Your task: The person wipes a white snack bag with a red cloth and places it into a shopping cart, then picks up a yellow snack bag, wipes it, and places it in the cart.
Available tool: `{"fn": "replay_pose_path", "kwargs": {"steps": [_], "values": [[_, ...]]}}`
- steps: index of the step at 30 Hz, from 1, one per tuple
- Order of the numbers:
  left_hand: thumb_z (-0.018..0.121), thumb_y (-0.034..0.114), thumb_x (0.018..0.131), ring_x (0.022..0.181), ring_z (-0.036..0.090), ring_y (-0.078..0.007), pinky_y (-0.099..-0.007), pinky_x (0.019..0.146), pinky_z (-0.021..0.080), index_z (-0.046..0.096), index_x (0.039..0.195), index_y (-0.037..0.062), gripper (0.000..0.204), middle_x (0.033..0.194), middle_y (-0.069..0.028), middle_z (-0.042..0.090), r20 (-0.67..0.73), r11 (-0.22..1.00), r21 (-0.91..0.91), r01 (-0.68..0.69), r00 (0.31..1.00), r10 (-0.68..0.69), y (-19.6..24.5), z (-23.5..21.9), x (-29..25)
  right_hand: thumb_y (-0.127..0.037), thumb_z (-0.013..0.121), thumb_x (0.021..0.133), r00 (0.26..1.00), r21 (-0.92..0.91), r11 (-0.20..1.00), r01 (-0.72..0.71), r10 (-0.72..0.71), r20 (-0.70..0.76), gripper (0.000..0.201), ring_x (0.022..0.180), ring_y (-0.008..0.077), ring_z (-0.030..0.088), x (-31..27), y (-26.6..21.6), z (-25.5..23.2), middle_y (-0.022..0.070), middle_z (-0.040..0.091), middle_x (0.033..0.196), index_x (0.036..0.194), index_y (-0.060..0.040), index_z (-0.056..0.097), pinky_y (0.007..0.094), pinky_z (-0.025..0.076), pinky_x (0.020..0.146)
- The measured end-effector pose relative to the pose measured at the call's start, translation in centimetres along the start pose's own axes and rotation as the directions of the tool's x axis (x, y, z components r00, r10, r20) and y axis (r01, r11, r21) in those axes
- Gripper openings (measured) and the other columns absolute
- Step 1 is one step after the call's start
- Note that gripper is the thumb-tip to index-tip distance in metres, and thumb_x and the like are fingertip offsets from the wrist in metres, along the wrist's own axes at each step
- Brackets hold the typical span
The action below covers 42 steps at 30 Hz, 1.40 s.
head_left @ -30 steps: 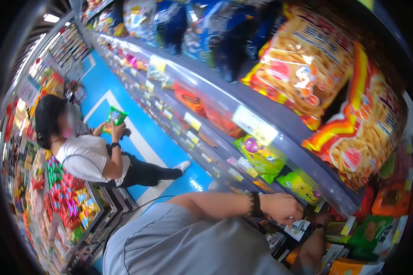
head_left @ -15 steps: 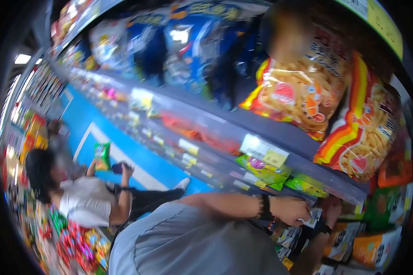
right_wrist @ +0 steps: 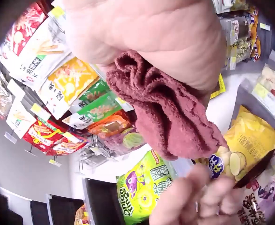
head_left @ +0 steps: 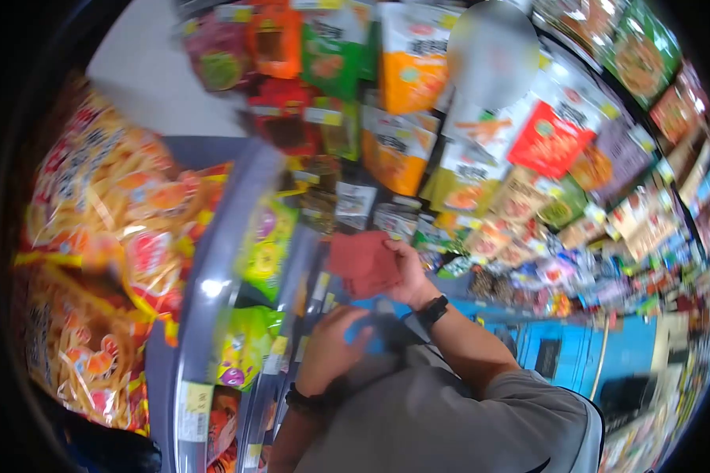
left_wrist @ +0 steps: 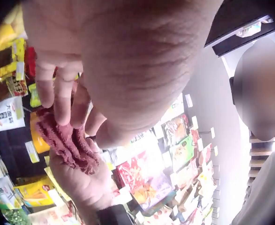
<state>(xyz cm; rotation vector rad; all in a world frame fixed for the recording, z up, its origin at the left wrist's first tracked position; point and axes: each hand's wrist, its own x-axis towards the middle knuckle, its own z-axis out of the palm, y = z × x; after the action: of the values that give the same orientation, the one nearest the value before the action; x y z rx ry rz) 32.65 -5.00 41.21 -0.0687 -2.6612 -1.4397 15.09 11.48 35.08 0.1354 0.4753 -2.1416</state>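
A folded dark-red cloth (head_left: pixel 365 262) is held in my right hand (head_left: pixel 406 280), the wrist with a black watch. In the right wrist view the cloth (right_wrist: pixel 163 110) hangs in loose folds below the palm. My left hand (head_left: pixel 335 347), with a dark bracelet, is just left of and below the cloth in the head view, its fingers loosely bent. In the left wrist view its fingers (left_wrist: pixel 62 103) overlap the ridged cloth (left_wrist: pixel 67 143). In the right wrist view the left hand (right_wrist: pixel 198 199) shows below the cloth, holding nothing.
Large snack bags (head_left: pixel 95 260) lie on a grey shelf (head_left: pixel 237 205) at left, with green snack packets (head_left: pixel 248 347) beside its edge. Ahead hang rows of packets, among them a red packet (head_left: pixel 551 140). Blue floor (head_left: pixel 528 339) shows behind my right arm.
The head view has swung away from the aisle, so the person with the green packet is out of sight. My hands have left the lower packets and the red cloth has come into view.
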Motion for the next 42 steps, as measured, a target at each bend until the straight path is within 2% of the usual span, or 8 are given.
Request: {"fn": "replay_pose_path", "kwargs": {"steps": [7, 14, 15, 18, 25, 28, 34, 42], "values": [[0.084, 0.01, 0.084, 0.124, 0.065, -0.0391, -0.0461, 0.107, 0.053, 0.073, 0.126, 0.0029, 0.044, 0.135, -0.0172, 0.069, 0.118, 0.961, 0.133, -0.241, 0.967, 0.226, 3.7, 4.6, 3.4, -0.042, 0.052, 0.107, 0.941, 0.108, 0.992, 0.069, -0.101, 0.322, 0.061, 0.142, 0.0315, 0.06, -12.4, 1.5, -2.4, 0.0114, 0.059, 0.159, 0.156, -0.0042, 0.052, 0.0498, 0.045, 0.122], [0.086, 0.014, 0.084, 0.134, 0.062, -0.0413, -0.0468, 0.114, 0.05, 0.07, 0.138, 0.0017, 0.058, 0.143, -0.0202, 0.066, 0.443, 0.934, 0.128, -0.334, 0.862, 0.248, 7.3, 13.1, 5.1, -0.029, 0.057, 0.11, 0.924, 0.158, 0.915, 0.372, -0.381, 0.03, 0.05, 0.138, 0.0246, 0.063, -19.7, 2.9, -6.4, 0.0076, 0.062, 0.152, 0.156, -0.0105, 0.05, 0.0417, 0.05, 0.116], [0.082, 0.013, 0.088, 0.123, 0.068, -0.0404, -0.0459, 0.108, 0.054, 0.071, 0.132, -0.0002, 0.047, 0.132, -0.0207, 0.073, 0.432, 0.908, 0.119, -0.402, 0.844, 0.317, 7.4, 14.3, 5.4, -0.022, 0.061, 0.109, 0.927, 0.078, 0.943, 0.324, -0.333, 0.172, 0.05, 0.128, 0.0196, 0.067, -21.3, 1.6, -7.9, 0.0068, 0.064, 0.145, 0.155, -0.0077, 0.051, 0.0354, 0.056, 0.107], [0.078, 0.01, 0.093, 0.105, 0.074, -0.0396, -0.0445, 0.095, 0.058, 0.072, 0.125, -0.0021, 0.036, 0.113, -0.0198, 0.077, 0.503, 0.931, 0.054, -0.36, 0.815, 0.285, 8.0, 17.6, 6.8, -0.016, 0.064, 0.107, 0.918, -0.065, 0.921, 0.384, -0.388, -0.083, 0.049, 0.116, 0.0146, 0.07, -25.1, 0.2, -9.4, 0.005, 0.068, 0.136, 0.153, -0.0058, 0.053, 0.0296, 0.06, 0.096], [0.063, 0.018, 0.108, 0.089, 0.073, -0.0384, -0.0457, 0.08, 0.057, 0.066, 0.119, -0.0005, 0.022, 0.099, -0.0218, 0.074, 0.491, 0.965, 0.096, -0.246, 0.855, 0.169, 13.1, 26.8, 9.0, -0.02, 0.071, 0.103, 0.929, -0.432, 0.882, 0.186, -0.301, -0.215, 0.049, 0.112, 0.0154, 0.071, -32.7, -3.4, -21.3, 0.0035, 0.071, 0.13, 0.148, -0.0051, 0.059, 0.0335, 0.059, 0.097], [0.063, 0.019, 0.109, 0.085, 0.071, -0.0347, -0.0442, 0.078, 0.055, 0.065, 0.118, -0.0008, 0.022, 0.096, -0.0194, 0.073, 0.522, 0.956, 0.141, -0.257, 0.84, 0.148, 14.1, 30.5, 9.3, -0.028, 0.075, 0.1, 0.874, -0.421, 0.838, 0.348, -0.452, -0.177, 0.055, 0.109, 0.0195, 0.073, -35.5, -3.8, -30.4, 0.0028, 0.074, 0.127, 0.149, -0.0085, 0.06, 0.0379, 0.059, 0.097], [0.075, 0.016, 0.102, 0.079, 0.066, -0.0197, -0.0351, 0.073, 0.054, 0.068, 0.116, -0.0014, 0.023, 0.09, -0.0119, 0.07, 0.601, 0.95, 0.31, -0.035, 0.782, -0.167, 14.1, 33.8, 8.0, -0.034, 0.073, 0.095, 0.453, -0.639, 0.705, -0.309, -0.481, -0.75, 0.052, 0.117, 0.0357, 0.075, -36.7, -0.3, -53.4, 0.0187, 0.078, 0.125, 0.138, -0.0047, 0.072, 0.045, 0.056, 0.107], [0.081, 0.015, 0.097, 0.073, 0.056, -0.0091, -0.0304, 0.068, 0.051, 0.073, 0.11, -0.0027, 0.024, 0.078, -0.0035, 0.064, 0.561, 0.876, 0.458, 0.153, 0.715, -0.418, 12.6, 35.1, 6.6, -0.036, 0.067, 0.095, 0.499, -0.581, 0.599, -0.551, -0.321, -0.805, 0.068, 0.142, 0.0449, 0.058, -33.8, -0.1, -56.9, 0.0282, 0.059, 0.153, 0.157, -0.0116, 0.055, 0.0533, 0.049, 0.117]]}}
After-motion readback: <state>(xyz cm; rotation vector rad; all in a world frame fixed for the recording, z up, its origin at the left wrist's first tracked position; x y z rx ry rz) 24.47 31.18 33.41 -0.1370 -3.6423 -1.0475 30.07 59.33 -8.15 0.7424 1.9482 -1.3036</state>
